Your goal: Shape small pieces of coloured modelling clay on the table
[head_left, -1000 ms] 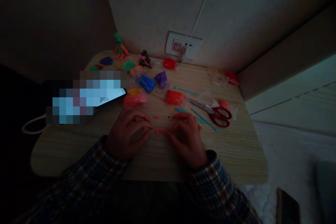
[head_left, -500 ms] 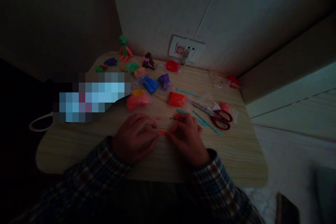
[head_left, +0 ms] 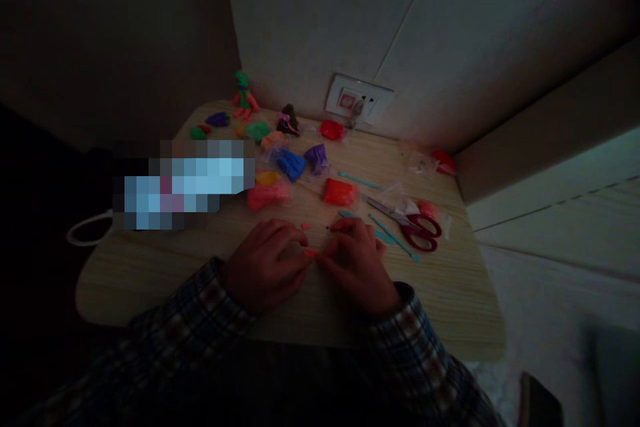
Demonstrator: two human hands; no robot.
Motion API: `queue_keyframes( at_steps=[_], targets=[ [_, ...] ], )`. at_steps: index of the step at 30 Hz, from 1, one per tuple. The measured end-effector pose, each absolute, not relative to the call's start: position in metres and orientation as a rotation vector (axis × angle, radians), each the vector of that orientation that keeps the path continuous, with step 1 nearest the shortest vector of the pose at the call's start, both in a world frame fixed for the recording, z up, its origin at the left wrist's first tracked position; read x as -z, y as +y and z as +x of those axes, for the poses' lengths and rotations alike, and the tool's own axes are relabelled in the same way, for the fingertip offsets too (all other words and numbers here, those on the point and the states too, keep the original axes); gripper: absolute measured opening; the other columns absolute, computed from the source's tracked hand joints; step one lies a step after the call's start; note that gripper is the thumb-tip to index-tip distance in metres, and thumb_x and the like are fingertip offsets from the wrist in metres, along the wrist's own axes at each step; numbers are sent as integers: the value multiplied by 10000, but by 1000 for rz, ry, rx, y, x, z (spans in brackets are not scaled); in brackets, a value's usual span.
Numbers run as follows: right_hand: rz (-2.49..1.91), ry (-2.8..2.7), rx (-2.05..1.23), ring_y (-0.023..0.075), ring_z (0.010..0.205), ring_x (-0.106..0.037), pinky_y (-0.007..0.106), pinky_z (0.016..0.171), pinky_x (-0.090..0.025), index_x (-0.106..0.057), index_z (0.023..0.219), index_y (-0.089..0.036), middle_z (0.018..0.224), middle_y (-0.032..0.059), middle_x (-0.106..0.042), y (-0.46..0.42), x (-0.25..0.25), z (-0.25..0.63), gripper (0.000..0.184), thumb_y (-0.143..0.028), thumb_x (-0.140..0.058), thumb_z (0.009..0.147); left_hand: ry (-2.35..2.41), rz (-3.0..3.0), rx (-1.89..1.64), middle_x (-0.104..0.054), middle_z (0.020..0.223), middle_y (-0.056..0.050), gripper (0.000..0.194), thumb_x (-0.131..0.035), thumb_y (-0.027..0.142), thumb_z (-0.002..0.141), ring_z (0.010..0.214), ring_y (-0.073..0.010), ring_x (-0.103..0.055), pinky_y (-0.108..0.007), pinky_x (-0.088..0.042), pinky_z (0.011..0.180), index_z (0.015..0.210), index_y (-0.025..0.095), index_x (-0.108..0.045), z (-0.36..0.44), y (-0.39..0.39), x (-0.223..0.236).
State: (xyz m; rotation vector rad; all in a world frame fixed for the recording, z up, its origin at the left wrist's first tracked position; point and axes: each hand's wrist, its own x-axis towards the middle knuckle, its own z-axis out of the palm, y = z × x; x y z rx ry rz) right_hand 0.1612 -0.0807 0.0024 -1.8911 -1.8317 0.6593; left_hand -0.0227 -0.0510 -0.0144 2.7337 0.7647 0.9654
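Between my two hands is a small strip of orange-red modelling clay [head_left: 311, 253], just over the tabletop. My left hand [head_left: 267, 267] pinches its left end with thumb and fingertips. From the other side, the thumb and forefinger of my right hand [head_left: 357, 267] close on its right end. Just beyond the fingertips lie a small pink clay piece [head_left: 305, 227] and a tiny dark bit [head_left: 327, 227]. A flat blue modelling tool [head_left: 384, 236] is partly hidden behind my right hand.
Red-handled scissors [head_left: 400, 217] and a thin blue tool [head_left: 395, 238] lie to the right. Bagged clay in red [head_left: 341, 192], blue [head_left: 291, 165] and pink [head_left: 267, 195] lies ahead. A green-and-orange clay figure [head_left: 243, 97] stands at the back, near a wall socket [head_left: 357, 99]. A blurred-out screen [head_left: 195, 180] is left.
The view has shifted slightly, so the table appears a little to the right. My left hand has come slightly closer to my right one, both still at the clay strip.
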Motion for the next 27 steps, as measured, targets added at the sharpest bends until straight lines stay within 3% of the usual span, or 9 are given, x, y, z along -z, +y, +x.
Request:
queue_keyframes(
  at_steps=[5,11,17,23,27],
  targets=[
    [-1842,-1769,-685,290,1051,-496,470,851,-342,-552,635,-199,1076,74,-556,-83,5,166,219,-331,-688,744,804,2633,-1070,-599,958,-80,119,-542,147,830,903,-217,-535,-385,-471,799,873,165,-651,-24,-49,16],
    [-1613,-1684,-496,247,1008,-520,422,848,-365,-581,812,-212,1015,65,-542,-78,16,172,26,-227,-601,806,1117,2380,-1266,-588,852,-48,62,-539,111,821,830,-188,-544,-337,-471,770,791,165,-548,-26,-44,11],
    [-1627,-1871,-246,260,1036,-484,429,844,-303,-652,942,-258,1076,64,-530,-61,19,157,118,-239,-624,829,1188,2350,-1273,-600,828,-41,44,-526,139,837,850,-204,-558,-351,-474,810,831,183,-531,-25,-40,15],
    [-1611,-1925,-213,252,1019,-470,414,834,-277,-660,813,-236,1022,58,-537,-53,26,150,13,-238,-650,820,1172,2329,-1278,-625,902,-60,77,-525,143,850,925,-217,-572,-366,-478,861,904,173,-570,-27,-35,27],
    [-1596,-1904,-187,243,1015,-464,403,841,-268,-652,837,-231,1030,53,-547,-53,28,151,23,-237,-630,833,1124,2329,-1185,-622,938,-65,118,-544,193,861,978,-226,-572,-368,-488,881,948,184,-624,-27,-32,31]
  ],
)
